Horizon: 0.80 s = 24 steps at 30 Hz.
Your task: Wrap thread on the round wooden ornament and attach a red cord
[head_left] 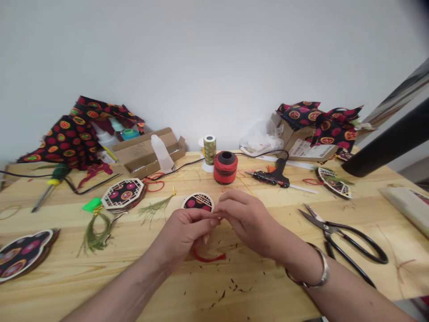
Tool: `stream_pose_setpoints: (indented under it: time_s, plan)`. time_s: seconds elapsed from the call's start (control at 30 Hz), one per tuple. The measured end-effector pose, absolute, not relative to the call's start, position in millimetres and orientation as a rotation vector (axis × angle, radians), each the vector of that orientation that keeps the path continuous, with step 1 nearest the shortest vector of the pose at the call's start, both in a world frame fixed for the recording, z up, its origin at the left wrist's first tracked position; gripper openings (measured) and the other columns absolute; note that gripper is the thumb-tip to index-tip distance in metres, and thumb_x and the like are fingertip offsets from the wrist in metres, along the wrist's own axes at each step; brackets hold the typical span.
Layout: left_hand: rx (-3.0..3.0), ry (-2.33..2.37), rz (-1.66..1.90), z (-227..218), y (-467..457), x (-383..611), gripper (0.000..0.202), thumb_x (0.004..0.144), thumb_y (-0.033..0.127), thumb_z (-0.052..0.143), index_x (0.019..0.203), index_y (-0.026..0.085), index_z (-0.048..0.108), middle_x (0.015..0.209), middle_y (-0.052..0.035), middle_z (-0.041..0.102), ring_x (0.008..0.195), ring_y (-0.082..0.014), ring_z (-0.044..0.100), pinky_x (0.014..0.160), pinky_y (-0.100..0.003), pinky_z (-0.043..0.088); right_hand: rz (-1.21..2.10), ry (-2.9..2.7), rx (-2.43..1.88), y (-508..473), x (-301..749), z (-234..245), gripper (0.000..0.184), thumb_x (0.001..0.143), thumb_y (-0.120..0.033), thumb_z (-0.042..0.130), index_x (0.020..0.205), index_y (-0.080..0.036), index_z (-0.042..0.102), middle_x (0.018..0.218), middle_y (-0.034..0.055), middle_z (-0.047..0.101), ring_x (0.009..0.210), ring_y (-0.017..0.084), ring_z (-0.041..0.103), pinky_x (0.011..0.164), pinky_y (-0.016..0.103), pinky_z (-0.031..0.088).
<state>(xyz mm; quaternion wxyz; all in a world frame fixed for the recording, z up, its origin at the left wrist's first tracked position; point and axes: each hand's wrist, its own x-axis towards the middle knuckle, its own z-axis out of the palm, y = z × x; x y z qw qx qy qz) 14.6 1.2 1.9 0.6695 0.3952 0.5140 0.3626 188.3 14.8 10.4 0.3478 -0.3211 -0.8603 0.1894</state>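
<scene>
My left hand [187, 232] and my right hand [246, 219] meet at the middle of the wooden table [234, 295], fingertips pinched together. Between them they hold a red thread [208, 257], whose loose end curls on the wood below the left hand. Just beyond the fingers lies a small round ornament [197, 201] with a white lattice frame over dark patterned cloth. A silver bangle [318, 270] circles my right wrist. A red thread spool [225, 167] stands behind the hands.
Black scissors [342, 237] lie to the right, a glue gun [273, 176] behind them. Left are lattice ornaments [123, 195], green tassels [97, 232], a screwdriver [50, 185] and a cardboard box [144, 154]. Patterned fabric [73, 134] is piled at both back corners.
</scene>
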Motion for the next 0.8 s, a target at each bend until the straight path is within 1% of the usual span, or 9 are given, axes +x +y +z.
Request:
stream_pose_setpoints:
  time_s: [0.1,0.2,0.27,0.37,0.47,0.57,0.7,0.8]
  plan:
    - [0.877,1.106,0.772,3.0,-0.4,13.8,0.013,0.062,0.026,0.075,0.064,0.014,0.073,0.037,0.0041,0.049,0.036,-0.0035,0.031,0.04,-0.02,0.014,0.734,-2.069,-0.878,17.8,186.8,11.2,0.015,0.084,-0.01,0.053,0.08,-0.015,0.066,0.075,0.0031,0.06,0.071,0.012,0.055,0.066,0.024,0.045]
    - [0.807,1.056,0.776,3.2,-1.5,13.2,0.012,0.06,0.025,0.076,0.06,0.014,0.072,0.037,0.0042,0.048,0.036,-0.0034,0.033,0.04,-0.019,0.014,1.045,-1.809,-0.939,19.3,183.2,11.1,0.007,0.077,-0.012,0.064,0.072,-0.016,0.067,0.068,0.0002,0.062,0.064,0.011,0.056,0.062,0.023,0.045]
    - [0.75,1.025,0.81,3.0,-1.7,13.2,0.012,0.058,0.024,0.077,0.06,0.014,0.072,0.038,0.0046,0.047,0.037,-0.0033,0.034,0.04,-0.019,0.015,1.238,-1.624,-0.954,19.6,180.1,10.0,0.002,0.072,-0.014,0.067,0.071,-0.016,0.067,0.068,-0.0002,0.063,0.063,0.011,0.057,0.06,0.023,0.046]
    - [0.709,0.985,0.86,3.0,-1.2,13.5,0.012,0.058,0.023,0.077,0.063,0.013,0.072,0.04,0.0053,0.046,0.037,-0.0024,0.034,0.04,-0.019,0.015,1.419,-1.448,-0.914,19.4,176.6,6.9,0.003,0.07,-0.017,0.068,0.072,-0.016,0.066,0.068,-0.0007,0.064,0.062,0.011,0.057,0.06,0.023,0.047]
    - [0.679,0.958,0.879,3.2,-0.8,13.4,0.012,0.06,0.023,0.076,0.064,0.013,0.072,0.04,0.0058,0.045,0.037,-0.002,0.031,0.039,-0.018,0.015,1.474,-1.406,-0.855,18.9,175.8,5.0,0.004,0.071,-0.02,0.068,0.071,-0.016,0.066,0.069,-0.0005,0.064,0.064,0.011,0.058,0.063,0.024,0.049]
    - [0.652,0.931,0.88,2.7,-0.9,13.2,0.011,0.06,0.023,0.076,0.065,0.014,0.072,0.04,0.0059,0.045,0.037,-0.0018,0.029,0.038,-0.017,0.016,1.45,-1.433,-0.857,18.6,177.0,6.0,0.003,0.073,-0.019,0.066,0.07,-0.016,0.066,0.07,-0.0001,0.064,0.066,0.011,0.058,0.065,0.024,0.049]
    - [0.624,0.923,0.893,2.3,-1.0,13.5,0.012,0.06,0.024,0.077,0.066,0.015,0.072,0.039,0.0063,0.044,0.037,-0.002,0.028,0.037,-0.016,0.017,1.424,-1.481,-0.853,18.5,178.7,10.5,0.004,0.074,-0.018,0.064,0.073,-0.016,0.068,0.073,0.0005,0.063,0.068,0.011,0.057,0.065,0.025,0.047]
    - [0.606,0.932,0.902,3.5,-0.7,13.7,0.015,0.058,0.025,0.078,0.065,0.015,0.072,0.037,0.0066,0.043,0.036,-0.002,0.026,0.037,-0.015,0.016,1.424,-1.496,-0.848,17.7,179.8,14.0,0.006,0.072,-0.019,0.064,0.074,-0.016,0.068,0.072,0.0006,0.062,0.066,0.011,0.055,0.063,0.025,0.045]
